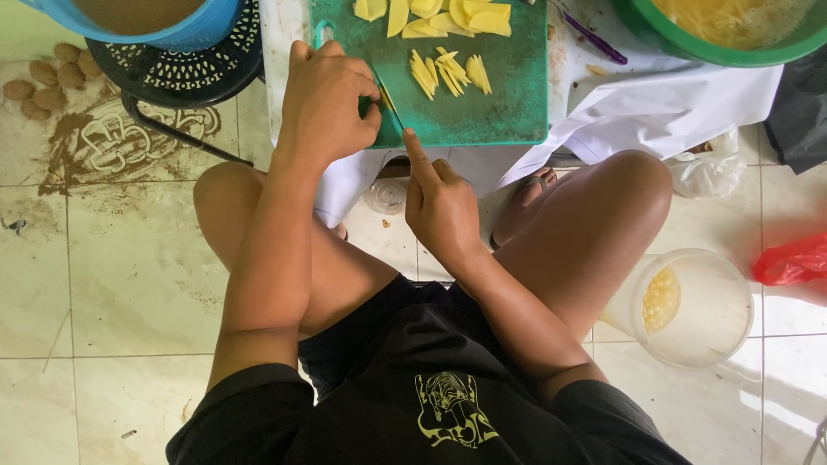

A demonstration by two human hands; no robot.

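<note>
On one green cutting board [482, 103], two hands are working: the left hand [327, 108] is pinching a yellow slice [385, 95], while the right hand [444, 207] is gripping one knife [394, 108], forefinger extended; two clusters of yellow strips [448, 73] are lying farther right.

Far left I see a blue basin [155, 26] on a black stool [185, 69], brown tubers [43, 82] beside it. Far right sits a green bowl [715, 47]; near right, a clear tub [693, 308] and red bag [792, 261].
</note>
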